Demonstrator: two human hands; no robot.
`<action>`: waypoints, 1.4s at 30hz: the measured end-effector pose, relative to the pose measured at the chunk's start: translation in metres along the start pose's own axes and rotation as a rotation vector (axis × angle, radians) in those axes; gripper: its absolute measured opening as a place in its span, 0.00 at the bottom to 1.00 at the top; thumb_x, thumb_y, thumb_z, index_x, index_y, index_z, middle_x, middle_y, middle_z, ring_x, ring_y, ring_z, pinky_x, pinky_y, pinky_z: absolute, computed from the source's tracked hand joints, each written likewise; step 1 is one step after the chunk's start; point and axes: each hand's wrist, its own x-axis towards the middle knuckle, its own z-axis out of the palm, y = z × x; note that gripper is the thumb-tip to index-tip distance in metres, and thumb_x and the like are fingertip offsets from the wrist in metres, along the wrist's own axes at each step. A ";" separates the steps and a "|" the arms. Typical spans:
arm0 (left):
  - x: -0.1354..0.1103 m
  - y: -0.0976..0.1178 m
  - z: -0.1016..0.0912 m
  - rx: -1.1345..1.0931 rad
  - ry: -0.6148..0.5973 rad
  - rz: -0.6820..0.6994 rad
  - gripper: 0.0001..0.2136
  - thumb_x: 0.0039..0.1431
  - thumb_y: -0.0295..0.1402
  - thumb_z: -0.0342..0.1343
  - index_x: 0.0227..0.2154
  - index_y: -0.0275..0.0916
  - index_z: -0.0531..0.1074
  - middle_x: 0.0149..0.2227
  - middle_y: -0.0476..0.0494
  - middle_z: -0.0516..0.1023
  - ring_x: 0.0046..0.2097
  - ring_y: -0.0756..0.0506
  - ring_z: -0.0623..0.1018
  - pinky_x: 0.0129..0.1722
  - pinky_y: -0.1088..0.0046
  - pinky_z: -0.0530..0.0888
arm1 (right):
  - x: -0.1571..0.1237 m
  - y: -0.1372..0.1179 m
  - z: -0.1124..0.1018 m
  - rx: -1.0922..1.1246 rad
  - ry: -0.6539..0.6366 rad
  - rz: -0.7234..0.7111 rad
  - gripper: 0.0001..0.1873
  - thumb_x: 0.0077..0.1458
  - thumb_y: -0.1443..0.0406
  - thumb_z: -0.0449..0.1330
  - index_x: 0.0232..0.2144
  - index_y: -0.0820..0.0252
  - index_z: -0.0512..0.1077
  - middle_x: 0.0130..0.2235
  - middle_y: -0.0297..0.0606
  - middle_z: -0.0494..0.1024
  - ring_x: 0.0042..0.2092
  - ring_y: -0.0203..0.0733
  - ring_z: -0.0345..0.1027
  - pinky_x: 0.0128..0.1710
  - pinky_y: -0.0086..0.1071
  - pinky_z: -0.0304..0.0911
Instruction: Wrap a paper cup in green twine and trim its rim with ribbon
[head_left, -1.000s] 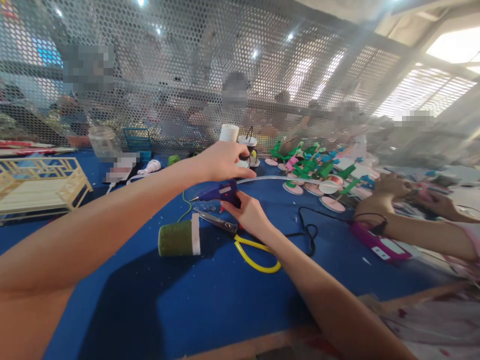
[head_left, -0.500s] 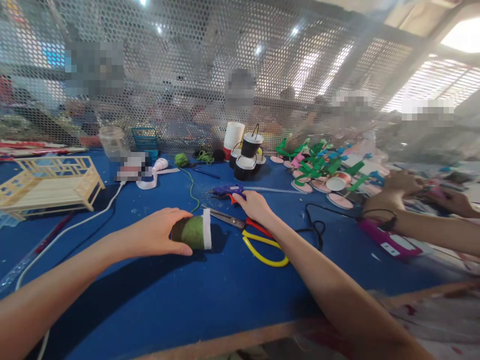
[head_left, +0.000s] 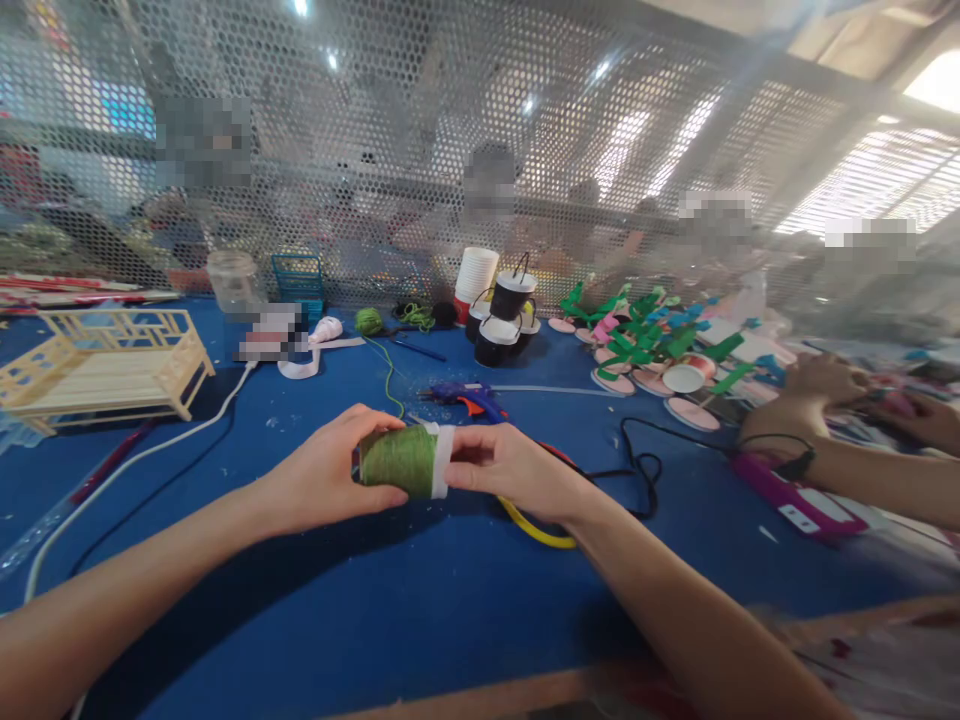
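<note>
A cup wrapped in green string (head_left: pixel 401 461), its white rim end to the right, is held on its side just above the blue table (head_left: pixel 360 610). My left hand (head_left: pixel 322 475) is closed around its green end. My right hand (head_left: pixel 510 468) grips the white rim end with its fingers. A green string (head_left: pixel 388 375) runs from the cup toward a small green ball of yarn (head_left: pixel 367 320). Behind my hands lies a blue glue gun (head_left: pixel 466 395). Yellow-handled scissors (head_left: pixel 536 530) lie under my right wrist, mostly hidden.
A wooden miniature bench (head_left: pixel 105 365) stands at far left, with a white cable (head_left: pixel 135 465) beside it. Black and white cups (head_left: pixel 499 315) stand by the mesh screen (head_left: pixel 450 150). Green paper flowers (head_left: pixel 645 340) lie at right, where another person's hands (head_left: pixel 832 385) work near a pink device (head_left: pixel 795 500).
My right hand left the glue gun on the table and came to the cup's white end. My left hand came back from the black cups, grasped the cup and lifted it.
</note>
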 end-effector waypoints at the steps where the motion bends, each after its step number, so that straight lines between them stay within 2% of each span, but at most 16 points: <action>1: -0.001 0.000 0.002 -0.005 0.014 0.013 0.23 0.43 0.38 0.58 0.44 0.39 0.64 0.42 0.44 0.68 0.42 0.43 0.71 0.42 0.66 0.69 | 0.000 0.002 0.001 0.020 0.015 0.019 0.10 0.44 0.61 0.61 0.28 0.62 0.72 0.29 0.33 0.73 0.31 0.35 0.66 0.36 0.31 0.61; 4: -0.005 -0.002 0.009 -0.018 0.038 0.035 0.22 0.44 0.37 0.58 0.44 0.39 0.63 0.43 0.44 0.68 0.43 0.43 0.70 0.43 0.66 0.68 | 0.000 0.004 0.002 0.018 0.055 0.054 0.09 0.43 0.61 0.61 0.25 0.63 0.71 0.26 0.32 0.71 0.28 0.34 0.63 0.32 0.30 0.59; 10: -0.007 -0.007 0.022 -0.078 0.064 0.021 0.22 0.45 0.36 0.57 0.45 0.40 0.61 0.42 0.45 0.70 0.40 0.44 0.72 0.41 0.67 0.69 | 0.000 0.008 0.002 0.009 0.052 0.063 0.13 0.42 0.58 0.62 0.22 0.63 0.70 0.23 0.31 0.68 0.27 0.32 0.59 0.29 0.29 0.56; 14: -0.007 -0.010 0.027 -0.064 0.107 0.072 0.22 0.46 0.36 0.57 0.45 0.41 0.61 0.42 0.46 0.70 0.41 0.45 0.72 0.42 0.67 0.69 | -0.001 0.008 0.002 -0.044 0.073 0.070 0.12 0.45 0.59 0.60 0.20 0.63 0.68 0.22 0.30 0.64 0.25 0.31 0.55 0.26 0.28 0.52; 22: -0.008 -0.014 0.028 0.007 0.142 0.229 0.22 0.49 0.35 0.57 0.46 0.41 0.58 0.45 0.43 0.67 0.46 0.44 0.69 0.45 0.65 0.68 | -0.001 0.007 0.002 0.013 0.099 0.122 0.12 0.44 0.59 0.61 0.21 0.63 0.68 0.21 0.29 0.63 0.25 0.31 0.54 0.26 0.29 0.50; 32: -0.007 -0.016 0.027 0.050 0.151 0.306 0.20 0.52 0.32 0.55 0.47 0.41 0.57 0.47 0.41 0.65 0.49 0.43 0.68 0.48 0.63 0.67 | 0.001 0.009 0.003 0.132 0.072 0.143 0.11 0.40 0.60 0.63 0.20 0.63 0.68 0.22 0.29 0.67 0.25 0.30 0.56 0.27 0.28 0.50; 37: -0.006 -0.013 0.026 0.007 0.125 0.261 0.20 0.51 0.33 0.55 0.47 0.41 0.58 0.47 0.41 0.65 0.49 0.43 0.68 0.48 0.63 0.67 | 0.002 0.009 0.004 0.116 0.097 0.130 0.13 0.41 0.59 0.63 0.18 0.63 0.67 0.21 0.30 0.66 0.24 0.30 0.55 0.26 0.28 0.49; 42: 0.001 -0.003 0.020 -0.073 0.021 0.077 0.23 0.47 0.36 0.58 0.46 0.41 0.60 0.45 0.44 0.68 0.45 0.43 0.70 0.45 0.64 0.68 | 0.003 0.008 0.003 0.142 0.158 0.120 0.18 0.40 0.54 0.62 0.16 0.62 0.64 0.19 0.28 0.63 0.23 0.30 0.53 0.25 0.29 0.48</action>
